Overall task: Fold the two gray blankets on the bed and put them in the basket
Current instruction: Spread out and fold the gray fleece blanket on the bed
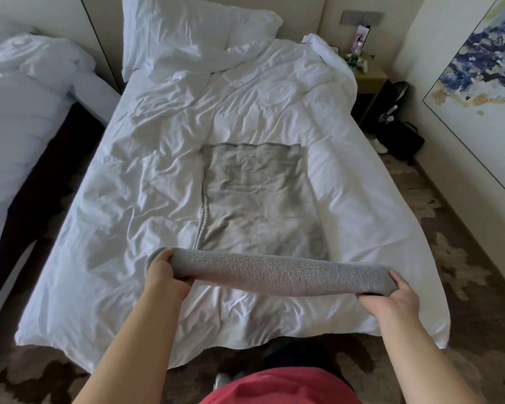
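Okay, my hands are wide apart, each clamped on an end of the gray blanket point(254, 199). My left hand point(165, 277) grips the near left corner and my right hand point(391, 298) grips the near right one. Between them the near edge is lifted off the bed as a stretched band. The rest of it lies flat on the white duvet point(123, 199), mid-bed, running away from me. A pillow point(187, 33) leans at the head. A second bed point(18, 118) is on my left, with a nightstand point(369, 80) and a painting point(478, 83) on my right.
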Tool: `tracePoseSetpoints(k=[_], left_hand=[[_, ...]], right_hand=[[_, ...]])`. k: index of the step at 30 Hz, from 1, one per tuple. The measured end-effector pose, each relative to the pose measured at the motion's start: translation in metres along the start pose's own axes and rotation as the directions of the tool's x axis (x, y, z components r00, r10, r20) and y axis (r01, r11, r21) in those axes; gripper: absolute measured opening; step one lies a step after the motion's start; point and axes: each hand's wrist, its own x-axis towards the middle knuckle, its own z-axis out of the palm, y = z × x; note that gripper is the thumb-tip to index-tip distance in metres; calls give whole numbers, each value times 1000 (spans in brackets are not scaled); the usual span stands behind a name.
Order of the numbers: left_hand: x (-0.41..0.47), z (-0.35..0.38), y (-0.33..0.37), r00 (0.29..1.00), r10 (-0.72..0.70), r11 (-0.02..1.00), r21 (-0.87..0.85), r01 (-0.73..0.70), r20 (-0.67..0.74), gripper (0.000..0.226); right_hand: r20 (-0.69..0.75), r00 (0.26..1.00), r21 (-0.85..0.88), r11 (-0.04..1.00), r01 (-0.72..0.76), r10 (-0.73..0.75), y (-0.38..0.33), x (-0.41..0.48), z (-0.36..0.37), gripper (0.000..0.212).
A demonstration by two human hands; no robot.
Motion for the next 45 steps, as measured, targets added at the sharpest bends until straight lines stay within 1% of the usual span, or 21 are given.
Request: tracePoseSetpoints(k=[4,6,7,8,9,10,12,15,18,21,23,26,28,30,31,33,34,36,38,42,45], left_hand=[[5,34,14,1000,-12,1000,18,12,27,42],[12,53,18,998,23,999,40,-26,58,20],[16,64,19,995,56,997,49,-60,80,5],[24,74,20,989,89,994,53,-96,121,2],[32,85,21,978,110,992,38,-119,179,9],[40,94,23,965,121,992,10,-127,234,25],[59,110,25,957,103,994,9,-109,271,52],[92,120,16,984,86,968,221,-119,155,55],[131,111,-7,995,86,916,389,-95,42,44],[158,90,-28,985,55,880,474,30,-164,38],[166,79,-38,960,54,871,483,89,-275,49],[170,64,-53,922,25,870,463,171,-387,69],[174,57,-62,928,-41,886,415,205,-370,80],[178,56,-68,950,-139,937,273,217,-278,82],[180,57,-71,959,-164,955,206,213,-231,81],[184,62,-73,967,-165,972,135,192,-192,81],[186,65,-74,968,-164,976,112,187,-188,82],[186,71,-72,965,-182,979,56,195,-189,77],[182,79,-66,963,-186,982,4,190,-194,66],[161,110,-43,982,-167,983,-96,158,-90,54],[138,160,-11,995,-94,992,-85,96,23,37]], right_hand=[[17,1000,-58,998,-19,20,-7,10,39,14],[27,1000,-102,995,-12,15,-8,19,60,10],[56,998,-130,991,5,3,-8,26,71,15],[88,996,-156,987,33,-19,-8,31,84,22],[112,993,-164,985,47,-29,-7,40,99,31],[120,993,-147,989,35,-17,-6,49,112,39],[75,996,-145,989,-26,37,-5,72,139,55],[23,994,-272,957,-98,109,5,113,159,70],[-46,983,-407,896,-180,176,22,154,150,67],[-162,968,-527,812,-250,193,37,187,124,65],[-226,957,-603,745,-285,183,44,198,105,53],[-357,925,-675,648,-353,132,52,210,78,14],[-459,884,-706,565,-427,96,55,212,65,16],[-527,839,-695,500,-517,135,58,210,50,35],[-536,824,-670,500,-549,187,60,210,43,46],[-467,833,-606,580,-545,296,62,212,31,60],[-417,849,-558,646,-520,324,63,213,28,58],[-333,894,-459,776,-433,301,65,214,28,42],[-253,931,-400,848,-349,264,66,209,36,33],[-72,954,-370,881,-295,290,62,195,77,34],[-45,957,-379,882,-280,285,46,186,149,28]])
